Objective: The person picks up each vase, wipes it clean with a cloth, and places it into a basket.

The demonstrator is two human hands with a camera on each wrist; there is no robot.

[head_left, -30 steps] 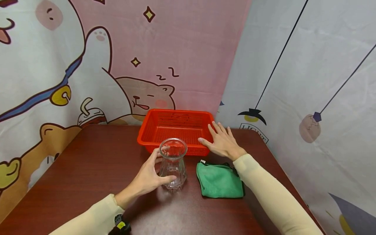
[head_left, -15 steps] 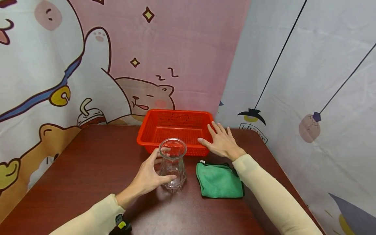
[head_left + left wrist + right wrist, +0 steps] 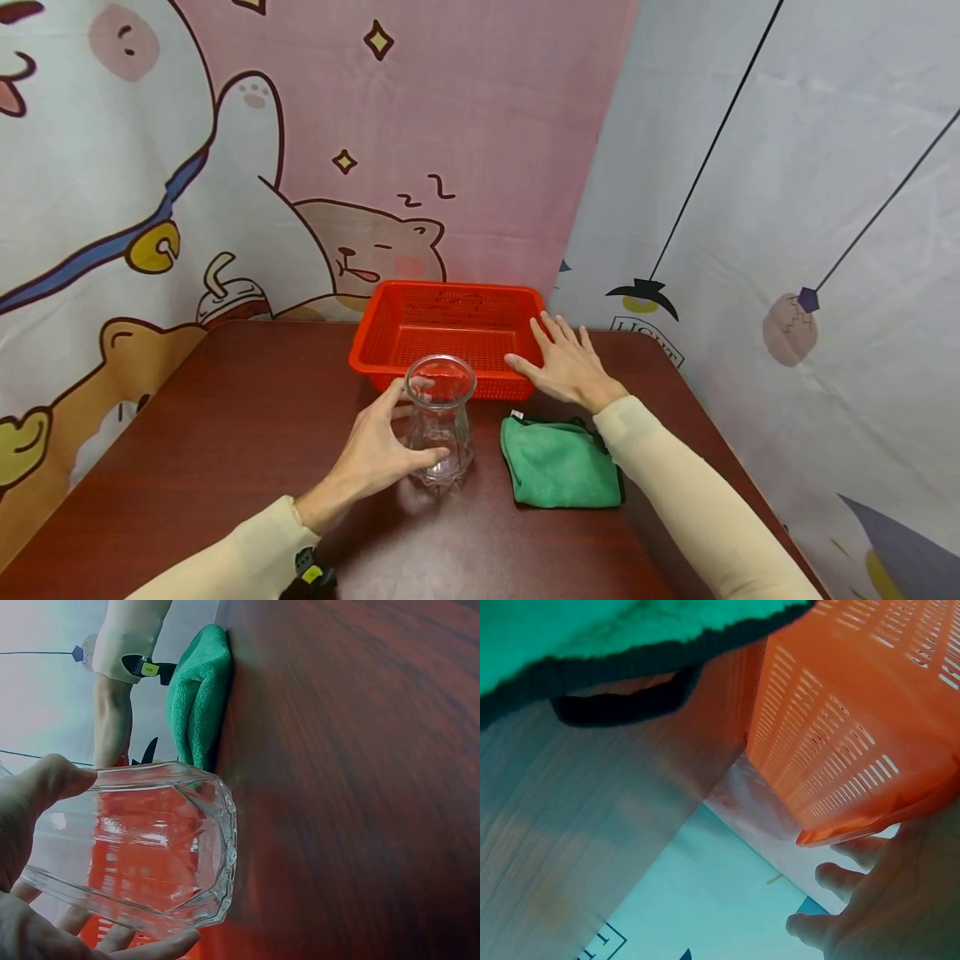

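Note:
A clear glass vase (image 3: 446, 429) with a flared rim stands upright near the table's middle. My left hand (image 3: 372, 452) holds it from the left, thumb across the front and fingers round the far side. Through the glass (image 3: 150, 840) in the left wrist view, the red plastic basket (image 3: 375, 337) shows behind. My right hand (image 3: 568, 364), fingers spread and fairly straight, lies over the basket's right front corner. In the right wrist view its fingertips reach past the basket's rim (image 3: 855, 831). Nothing is gripped in that hand.
A folded green cloth (image 3: 561, 465) with dark edging lies right of the vase, below the right forearm. The dark red-brown table (image 3: 247, 417) ends at a cartoon-printed curtain (image 3: 495, 125) behind and on the right.

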